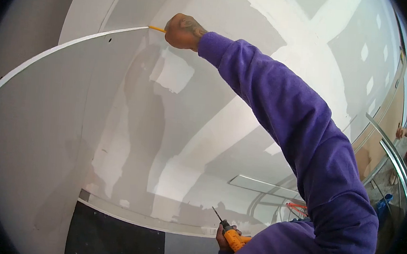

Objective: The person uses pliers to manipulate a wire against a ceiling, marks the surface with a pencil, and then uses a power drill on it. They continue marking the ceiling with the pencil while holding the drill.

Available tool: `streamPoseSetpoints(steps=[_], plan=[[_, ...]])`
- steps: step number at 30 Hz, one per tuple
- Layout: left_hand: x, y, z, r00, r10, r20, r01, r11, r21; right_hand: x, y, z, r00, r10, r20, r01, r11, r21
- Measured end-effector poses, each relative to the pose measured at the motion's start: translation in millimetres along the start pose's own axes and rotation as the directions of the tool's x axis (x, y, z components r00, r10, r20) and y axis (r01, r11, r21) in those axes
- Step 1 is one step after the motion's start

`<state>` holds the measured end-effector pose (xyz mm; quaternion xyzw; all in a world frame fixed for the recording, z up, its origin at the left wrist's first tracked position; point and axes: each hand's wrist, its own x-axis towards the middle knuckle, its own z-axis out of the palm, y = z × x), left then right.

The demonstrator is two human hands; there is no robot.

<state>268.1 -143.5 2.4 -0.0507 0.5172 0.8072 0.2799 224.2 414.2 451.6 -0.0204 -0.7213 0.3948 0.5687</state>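
Note:
My right hand (184, 32), at the end of a raised purple sleeve, is closed around a yellow pencil (157, 29). The pencil points left, its tip right at the end of a long white edge strip (59, 48) that looks curved in this view. Behind it is a grey plasterboard wall (212, 75) with pale patches of joint compound. Low in the view, my left hand (223, 238) grips an orange and black drill (236, 240), whose long bit (216, 214) points up and left. Its handle is partly hidden behind the purple clothing.
Curved-looking metal profiles (396, 163) stand at the right, near another person's hand (405, 132). A metal strip (266, 183) shows behind my arm, with a red-orange item (296, 208) beside it. A black panel (116, 237) is at lower left, and something blue (385, 202) lies far right.

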Motion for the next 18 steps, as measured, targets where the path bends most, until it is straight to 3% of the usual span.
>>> streamPoseSetpoints(steps=[2,5,8,10,12,15,18], plan=[[-6,2,14,1.0,0.006,0.008,-0.007,1.0,0.021,0,-1,2,0.995,-0.098,0.004,0.098,0.99,-0.099],[-4,0,14,1.0,0.016,0.014,-0.017,1.0,0.023,-6,-2,-2,0.995,-0.098,0.007,0.098,0.992,-0.078],[-5,-1,11,0.999,0.034,-0.005,-0.034,0.999,0.034,-12,-1,1,0.957,-0.267,-0.112,0.252,0.959,-0.132],[-5,-2,13,0.999,0.035,-0.007,-0.035,0.999,0.032,-15,2,2,0.969,-0.212,-0.124,0.207,0.977,-0.052],[-2,-2,12,1.0,0.022,0.006,-0.022,1.0,0.018,-57,-51,-38,0.996,0.088,0.015,-0.09,0.978,0.189],[5,-2,6,0.996,-0.005,0.093,0.007,1.0,-0.026,-92,-84,-69,0.994,0.089,0.058,-0.097,0.984,0.15],[12,0,4,0.994,-0.023,0.111,0.021,1.0,0.02,-107,-94,-67,0.997,-0.07,-0.036,0.074,0.99,0.119]])
